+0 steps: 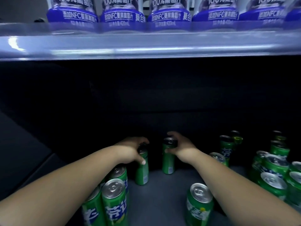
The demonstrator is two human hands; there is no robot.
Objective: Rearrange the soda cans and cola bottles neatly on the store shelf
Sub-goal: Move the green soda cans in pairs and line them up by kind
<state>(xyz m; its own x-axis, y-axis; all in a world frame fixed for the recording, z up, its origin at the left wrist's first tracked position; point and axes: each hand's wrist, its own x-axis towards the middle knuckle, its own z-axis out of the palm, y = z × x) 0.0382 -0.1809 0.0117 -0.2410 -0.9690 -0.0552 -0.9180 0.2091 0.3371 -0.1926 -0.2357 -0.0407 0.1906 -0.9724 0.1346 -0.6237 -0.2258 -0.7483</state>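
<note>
Your L hand (132, 150) fingers (143, 161) curl round top of a green can (142, 170); R hand (180, 147) fingers (167, 150) grip a 2nd can (168, 162) nearby, not touching. Both stand far back on lower shelf (162, 185), btw L cluster (114, 201) & R cluster (275, 173).

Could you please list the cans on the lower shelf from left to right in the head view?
Left can cluster, left-hand can, right-hand can, lone front can, right can cluster.

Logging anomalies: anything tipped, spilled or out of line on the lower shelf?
Nothing tipped or spilled. The green aluminium soda cans stand in loose clusters, not rows; one lone can stands apart at the front.
</note>
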